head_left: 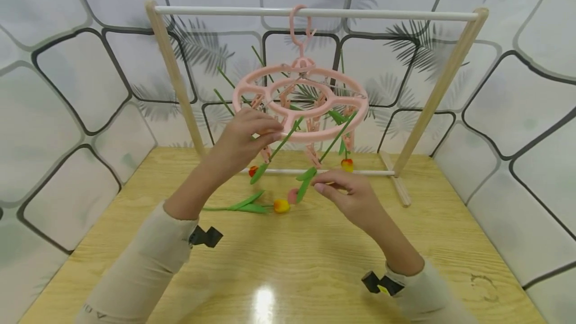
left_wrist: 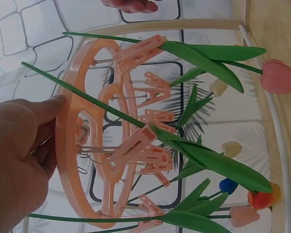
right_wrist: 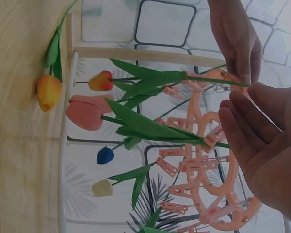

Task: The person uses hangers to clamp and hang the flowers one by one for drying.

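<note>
My left hand [head_left: 249,136] pinches the near-left rim of a pink round clip hanger [head_left: 315,136], thumb on one side, fingers behind. Artificial tulips hang head-down from its clothespins. A pink tulip [left_wrist: 278,76] hangs from a front clip, its stem slanting up past the rim. My right hand [head_left: 348,194] is just right of its leaves, fingers loosely extended, with nothing seen in them; the left wrist view shows it apart from the flower. An orange-red tulip [right_wrist: 101,81] hangs nearer the left hand. Blue [right_wrist: 105,155] and cream [right_wrist: 102,188] tulips hang farther back.
The hanger's hook [head_left: 299,24] sits over the white rail [head_left: 382,13] of a wooden-legged stand [head_left: 443,94]. A yellow-orange tulip [head_left: 282,206] lies on the wooden table [head_left: 292,259] below the hanger. A patterned wall covering [head_left: 495,129] stands behind and at the sides.
</note>
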The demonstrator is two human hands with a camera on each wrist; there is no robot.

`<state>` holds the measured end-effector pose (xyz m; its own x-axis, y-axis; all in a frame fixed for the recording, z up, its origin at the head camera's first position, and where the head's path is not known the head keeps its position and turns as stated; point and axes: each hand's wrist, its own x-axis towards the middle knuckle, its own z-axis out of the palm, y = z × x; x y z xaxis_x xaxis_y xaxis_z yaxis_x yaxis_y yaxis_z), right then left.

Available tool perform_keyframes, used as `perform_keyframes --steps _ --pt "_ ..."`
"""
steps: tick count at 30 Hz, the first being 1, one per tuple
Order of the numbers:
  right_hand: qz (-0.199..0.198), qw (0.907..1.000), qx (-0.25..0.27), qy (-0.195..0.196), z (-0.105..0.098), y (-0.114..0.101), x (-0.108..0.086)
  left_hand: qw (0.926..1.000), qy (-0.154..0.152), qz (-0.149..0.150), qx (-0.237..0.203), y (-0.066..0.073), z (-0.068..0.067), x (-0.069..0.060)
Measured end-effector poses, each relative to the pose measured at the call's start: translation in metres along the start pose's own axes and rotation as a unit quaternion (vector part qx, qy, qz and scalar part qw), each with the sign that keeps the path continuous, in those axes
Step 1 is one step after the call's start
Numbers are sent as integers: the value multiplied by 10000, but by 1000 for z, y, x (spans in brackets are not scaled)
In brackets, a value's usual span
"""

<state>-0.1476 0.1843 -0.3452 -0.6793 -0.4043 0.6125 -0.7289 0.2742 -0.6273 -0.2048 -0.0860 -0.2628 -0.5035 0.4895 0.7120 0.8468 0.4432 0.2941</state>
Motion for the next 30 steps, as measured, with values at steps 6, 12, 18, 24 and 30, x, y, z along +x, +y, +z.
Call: perform_keyframes --steps 6,12,18,24,30 --pt "243 9967 319 -708 32 2 3 9998 104 145 45 -7 -3 -3" --pt "440 9939 281 -970 49 -1 6 9993 250 284 27 -11 -5 -7" --pt "549 9932 358 -960 44 -4 8 9990 283 337 103 -13 -10 -10" --pt "456 9977 104 -494 28 -5 9 9994 323 114 82 -16 -15 -14" --pt "-297 9964 -315 723 -6 -2 16 9992 373 61 115 -18 -17 -17"
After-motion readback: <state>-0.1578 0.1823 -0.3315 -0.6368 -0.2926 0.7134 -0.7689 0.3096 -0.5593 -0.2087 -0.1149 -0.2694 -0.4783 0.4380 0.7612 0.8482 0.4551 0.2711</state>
